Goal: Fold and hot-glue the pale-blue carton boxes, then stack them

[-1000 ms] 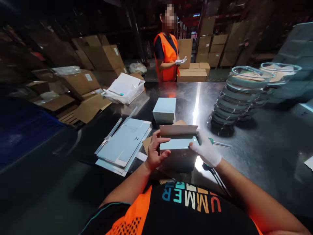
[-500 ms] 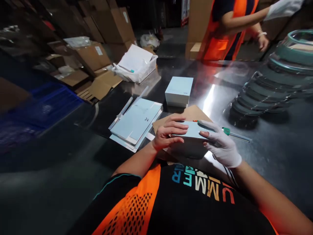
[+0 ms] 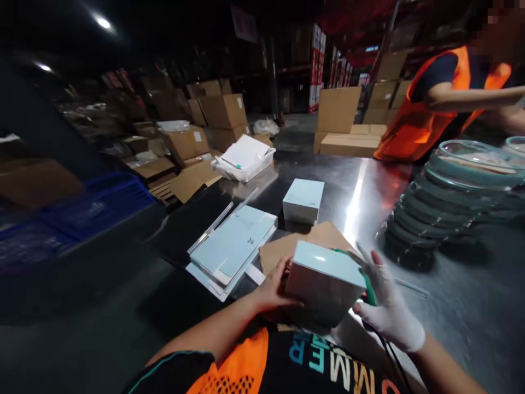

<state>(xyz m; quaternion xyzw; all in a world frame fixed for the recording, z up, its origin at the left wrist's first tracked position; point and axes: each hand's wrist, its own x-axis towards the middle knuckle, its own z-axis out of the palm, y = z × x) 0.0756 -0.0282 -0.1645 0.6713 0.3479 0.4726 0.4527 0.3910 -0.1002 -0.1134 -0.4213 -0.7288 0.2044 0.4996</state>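
A pale blue box (image 3: 326,282) with a glossy top is tilted up in front of my body. My bare left hand (image 3: 273,293) grips its left side, with the fingertips hidden behind it. My right hand (image 3: 389,306), in a white glove whose thumb and index tips are bare, is beside the box's right end with fingers spread. A green object (image 3: 370,289), its kind unclear, shows between that hand and the box. Brown cardboard (image 3: 283,249) lies flat behind the box. A second pale blue box (image 3: 303,200) stands farther back on the metal table (image 3: 262,191).
Flat pale blue covers (image 3: 233,241) lie stacked at left, beside clear strips (image 3: 215,224). A white basket (image 3: 250,167) holds papers at the back. Stacked round glassy containers (image 3: 443,202) stand at right. Beyond the table is a person in an orange vest (image 3: 437,104).
The box has tipped, showing more of its near side. My left hand has shifted to its left side; my right hand has moved off its top to the right end. The view has tilted up.
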